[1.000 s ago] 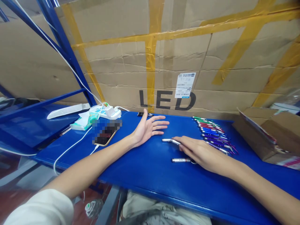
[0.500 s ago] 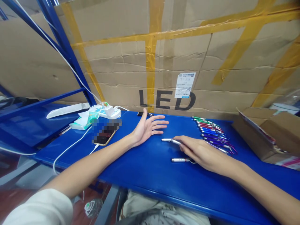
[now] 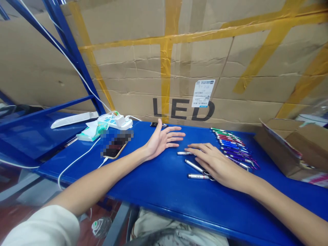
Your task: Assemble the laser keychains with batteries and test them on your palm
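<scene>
My left hand point(image 3: 164, 138) rests on its side on the blue table point(image 3: 153, 184), palm facing right, fingers stretched out and holding nothing. To its right, my right hand point(image 3: 211, 160) hovers low with fingers extended over several silver, pen-shaped penlights. The far penlight point(image 3: 181, 153) lies partly under its fingertips; whether they touch it I cannot tell. A slanted penlight point(image 3: 194, 165) and a near penlight point(image 3: 197, 176) lie beside the hand, their right ends partly hidden, with a ring showing. Dark pen-like items point(image 3: 155, 125) sit behind my left hand.
A row of coloured pens point(image 3: 232, 145), green through red and blue to purple, lies right of my right hand. Farther right stands an open cardboard box point(image 3: 279, 153). A phone point(image 3: 118, 145), tissues point(image 3: 89, 133) and a power strip point(image 3: 123, 123) are at left. A large carton point(image 3: 133, 75) backs the table.
My right hand has let go of a silver penlight it was pinching, and its fingers have spread. The slanted penlight now shows on the table. My left hand has stayed still.
</scene>
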`<state>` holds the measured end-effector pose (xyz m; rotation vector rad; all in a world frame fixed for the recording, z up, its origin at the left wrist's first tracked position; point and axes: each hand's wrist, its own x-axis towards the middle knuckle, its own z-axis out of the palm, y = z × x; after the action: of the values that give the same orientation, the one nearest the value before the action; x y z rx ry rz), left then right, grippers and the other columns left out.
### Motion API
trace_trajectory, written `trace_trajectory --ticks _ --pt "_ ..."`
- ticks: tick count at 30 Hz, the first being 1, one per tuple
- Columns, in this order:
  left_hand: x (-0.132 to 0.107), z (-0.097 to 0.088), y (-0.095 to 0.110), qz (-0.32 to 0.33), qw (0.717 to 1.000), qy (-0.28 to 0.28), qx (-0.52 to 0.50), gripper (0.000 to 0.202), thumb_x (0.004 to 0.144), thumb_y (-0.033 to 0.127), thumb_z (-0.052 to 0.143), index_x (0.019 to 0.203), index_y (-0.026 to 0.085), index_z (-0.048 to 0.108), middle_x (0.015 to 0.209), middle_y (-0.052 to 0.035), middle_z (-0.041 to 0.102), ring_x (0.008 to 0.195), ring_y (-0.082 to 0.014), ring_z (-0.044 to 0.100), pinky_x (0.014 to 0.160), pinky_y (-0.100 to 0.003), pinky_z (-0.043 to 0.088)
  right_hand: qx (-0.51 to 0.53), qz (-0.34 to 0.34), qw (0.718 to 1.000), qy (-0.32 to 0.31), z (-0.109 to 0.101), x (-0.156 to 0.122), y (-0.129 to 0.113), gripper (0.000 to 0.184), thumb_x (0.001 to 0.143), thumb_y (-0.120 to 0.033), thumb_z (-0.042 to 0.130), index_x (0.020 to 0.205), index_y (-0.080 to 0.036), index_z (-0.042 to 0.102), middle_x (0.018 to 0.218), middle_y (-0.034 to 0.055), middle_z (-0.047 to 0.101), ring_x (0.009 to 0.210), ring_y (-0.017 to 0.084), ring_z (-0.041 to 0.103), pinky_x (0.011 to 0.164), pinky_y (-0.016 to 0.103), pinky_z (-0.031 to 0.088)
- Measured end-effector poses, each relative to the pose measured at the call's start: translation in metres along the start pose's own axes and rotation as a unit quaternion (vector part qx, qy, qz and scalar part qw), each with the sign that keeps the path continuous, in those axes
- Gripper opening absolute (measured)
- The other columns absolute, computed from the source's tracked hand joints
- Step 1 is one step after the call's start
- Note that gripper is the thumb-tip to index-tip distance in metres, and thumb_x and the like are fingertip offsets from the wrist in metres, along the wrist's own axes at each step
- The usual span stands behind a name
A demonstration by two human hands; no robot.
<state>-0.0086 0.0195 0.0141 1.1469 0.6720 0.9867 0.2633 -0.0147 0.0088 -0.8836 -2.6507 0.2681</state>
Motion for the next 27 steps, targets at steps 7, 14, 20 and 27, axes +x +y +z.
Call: trace_trajectory --ticks 7,14,20,27 --pt "-0.0001 -0.0004 0.0005 0.002 1.0 -0.001 0.005 0.091 0.1 0.088 0.023 0.14 0.019 0.068 0.149 -0.0198 0.068 0.143 -0.0391 0.059 0.116 -0.052 0.047 -0.024 0.017 0.999 -0.018 0.0036 0.0005 0.0085 0.035 0.116 -0.041 0.04 0.131 -0.027 0.069 0.125 0.0116 0.076 0.111 0.031 0.067 0.094 0.05 0.052" --pt "0.0004 -0.0023 -0.0014 0.003 1.0 -0.004 -0.001 0.092 0.101 0.088 0.022 0.138 0.018 0.069 0.149 -0.0204 0.069 0.142 -0.0392 0.06 0.114 -0.053 0.048 0.003 0.046 0.998 0.051 0.0025 0.0 0.0108 0.031 0.117 -0.042 0.036 0.128 -0.026 0.061 0.119 0.0116 0.064 0.104 0.027 0.066 0.09 0.044 0.054" --pt "0.0007 -0.0035 -0.0018 0.004 1.0 -0.007 -0.003 0.093 0.1 0.089 0.023 0.14 0.018 0.068 0.149 -0.0214 0.068 0.142 -0.0396 0.06 0.114 -0.053 0.048 0.013 0.053 0.996 0.068 0.0041 0.0004 0.0102 0.025 0.117 -0.047 0.039 0.121 -0.029 0.055 0.117 0.0083 0.07 0.102 0.027 0.07 0.089 0.043 0.053" --pt "0.0013 -0.0055 -0.0029 0.008 1.0 -0.011 -0.005 0.094 0.1 0.089 0.023 0.141 0.017 0.067 0.15 -0.0221 0.067 0.142 -0.0396 0.06 0.114 -0.053 0.049 0.012 0.057 0.998 0.016 0.0034 -0.0031 0.0086 0.032 0.118 -0.046 0.033 0.126 -0.027 0.058 0.112 0.0074 0.077 0.096 0.027 0.075 0.082 0.04 0.053"
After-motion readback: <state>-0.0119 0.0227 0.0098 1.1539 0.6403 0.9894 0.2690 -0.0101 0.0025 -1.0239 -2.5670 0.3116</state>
